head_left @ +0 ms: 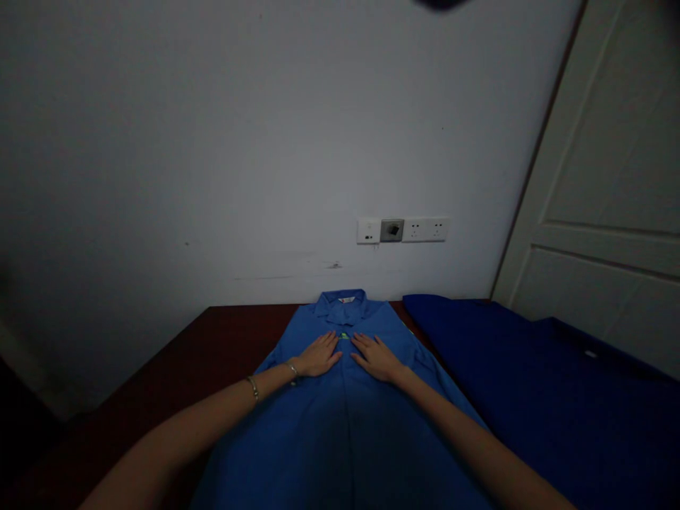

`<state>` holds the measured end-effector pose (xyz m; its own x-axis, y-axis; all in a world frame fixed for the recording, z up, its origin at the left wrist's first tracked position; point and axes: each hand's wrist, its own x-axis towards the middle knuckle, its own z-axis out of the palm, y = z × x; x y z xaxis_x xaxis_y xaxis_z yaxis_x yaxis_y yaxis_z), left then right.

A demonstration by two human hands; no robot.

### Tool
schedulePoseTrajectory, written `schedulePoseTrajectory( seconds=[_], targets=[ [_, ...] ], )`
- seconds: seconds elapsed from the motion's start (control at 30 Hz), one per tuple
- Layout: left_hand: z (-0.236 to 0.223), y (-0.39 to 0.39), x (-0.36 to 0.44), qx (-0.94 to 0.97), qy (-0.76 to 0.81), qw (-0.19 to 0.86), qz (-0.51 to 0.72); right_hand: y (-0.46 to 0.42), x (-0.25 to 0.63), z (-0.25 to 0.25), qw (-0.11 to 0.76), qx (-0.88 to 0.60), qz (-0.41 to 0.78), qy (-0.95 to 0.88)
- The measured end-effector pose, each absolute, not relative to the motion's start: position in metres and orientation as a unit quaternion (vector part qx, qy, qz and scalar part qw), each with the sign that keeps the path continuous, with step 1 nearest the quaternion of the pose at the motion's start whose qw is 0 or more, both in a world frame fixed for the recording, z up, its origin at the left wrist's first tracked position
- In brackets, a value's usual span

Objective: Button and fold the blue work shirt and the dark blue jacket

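Note:
A blue collared shirt [345,425] lies spread out, front side up, its collar towards the wall and a white label showing inside the neck. My left hand [319,355] rests flat on the left half of its chest, fingers stretched out. On the other half lies my right hand [377,358], palm down with fingers extended. Between the fingertips of both hands runs the front seam, with a small yellow-green mark [344,336] near the top. Neither hand grips the cloth. The shirt's lower end runs out of view at the bottom.
Beneath the shirt is a dark red tabletop [212,347]. To the right lies a darker blue cloth [531,375]. A pale wall [265,142] with a row of sockets [402,230] stands behind, and a white panelled door [600,177] rises at the right.

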<state>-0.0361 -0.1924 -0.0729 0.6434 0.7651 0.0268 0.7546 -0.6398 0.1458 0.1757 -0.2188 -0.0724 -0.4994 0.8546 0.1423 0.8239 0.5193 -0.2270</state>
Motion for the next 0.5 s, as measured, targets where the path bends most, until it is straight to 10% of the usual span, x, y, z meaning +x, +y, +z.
schedulePoseTrajectory(
  seconds=[0.5],
  targets=[
    [-0.0778,-0.2005,-0.0267,0.902,0.420,0.082,0.051,-0.2269,0.1733,-0.0734,0.124,-0.469,0.059,-0.873]
  ],
)
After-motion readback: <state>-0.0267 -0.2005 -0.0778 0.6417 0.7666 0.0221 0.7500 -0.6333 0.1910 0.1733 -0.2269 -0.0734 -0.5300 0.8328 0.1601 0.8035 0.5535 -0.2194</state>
